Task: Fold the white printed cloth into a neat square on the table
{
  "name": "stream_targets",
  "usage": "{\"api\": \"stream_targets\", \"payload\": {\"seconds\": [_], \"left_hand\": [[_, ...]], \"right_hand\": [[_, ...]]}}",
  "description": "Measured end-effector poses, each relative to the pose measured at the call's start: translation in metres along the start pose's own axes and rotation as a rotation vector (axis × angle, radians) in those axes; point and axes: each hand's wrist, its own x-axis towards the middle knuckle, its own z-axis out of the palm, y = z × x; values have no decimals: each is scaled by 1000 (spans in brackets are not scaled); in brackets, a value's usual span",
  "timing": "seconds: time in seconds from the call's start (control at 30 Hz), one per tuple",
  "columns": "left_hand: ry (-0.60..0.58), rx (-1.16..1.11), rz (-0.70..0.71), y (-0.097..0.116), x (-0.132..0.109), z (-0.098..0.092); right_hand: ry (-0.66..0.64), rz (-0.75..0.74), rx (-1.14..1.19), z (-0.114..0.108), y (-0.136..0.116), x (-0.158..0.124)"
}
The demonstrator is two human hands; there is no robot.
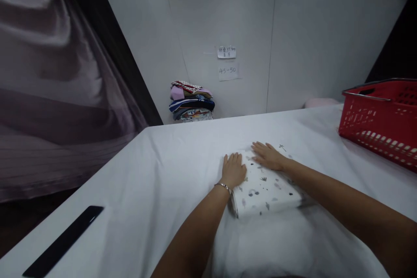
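A folded white cloth [263, 191] with a small grey and dark print lies on the white-covered table in front of me. My left hand [233, 170] rests flat on its left edge, fingers stretched away from me, a bracelet on the wrist. On the cloth's far part lies my right hand [267, 156], palm down with its fingers spread and pointing left. Neither hand grips the fabric. Part of the cloth's right side is hidden beneath my right forearm.
A red plastic basket [381, 126] with a metal handle stands at the right. A dark flat strip [65, 241] lies at the near left of the white tablecloth [137, 191]. Beyond the far edge is a pile of folded fabrics [192, 103]; a pinkish curtain [52, 87] hangs left.
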Motion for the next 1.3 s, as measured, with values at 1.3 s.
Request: {"api": "stream_targets", "payload": {"seconds": [1.3], "left_hand": [[-570, -354, 27, -45, 72, -32]], "right_hand": [[-749, 365, 303, -66, 55, 61]]}}
